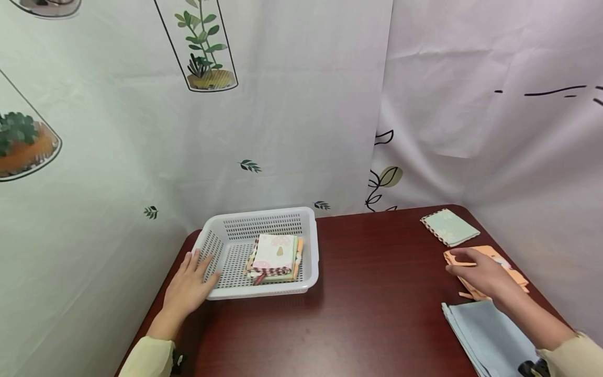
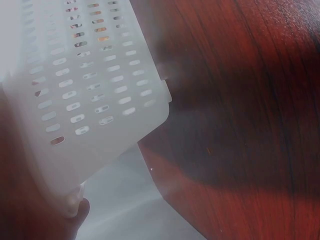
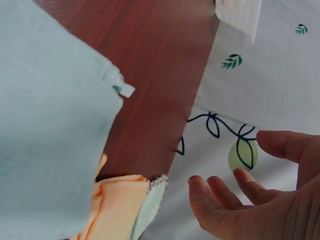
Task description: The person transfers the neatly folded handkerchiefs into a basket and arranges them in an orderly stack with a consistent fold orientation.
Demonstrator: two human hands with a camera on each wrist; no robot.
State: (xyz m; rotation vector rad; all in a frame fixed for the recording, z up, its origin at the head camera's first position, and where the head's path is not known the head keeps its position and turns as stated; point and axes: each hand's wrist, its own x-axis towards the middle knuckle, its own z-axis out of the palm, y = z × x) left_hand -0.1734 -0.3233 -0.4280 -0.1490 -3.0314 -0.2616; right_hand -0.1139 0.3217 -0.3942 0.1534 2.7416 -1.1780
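A white plastic basket (image 1: pixel 264 293) with slotted walls stands on the table. Inside it lies a small stack of folded cloths (image 1: pixel 273 252), the top one white and pink with a checked edge. My left hand (image 1: pixel 188 290) rests on the basket's left rim, fingers spread. Above a folded orange cloth (image 1: pixel 517 276) is my right hand (image 1: pixel 487 275), thumb and fingers apart, holding nothing; the right wrist view shows this hand (image 3: pixel 250 200) with a gap between thumb and fingers. Nearer me lies a folded light blue cloth (image 1: pixel 487 330), partly covered by the forearm.
A folded pale green cloth (image 1: pixel 450 228) with a checked edge lies near the table's far right corner. The dark red wooden table (image 1: pixel 367 293) spans between basket and cloths. Printed fabric curtains (image 1: pixel 301 115) hang close behind and along both sides.
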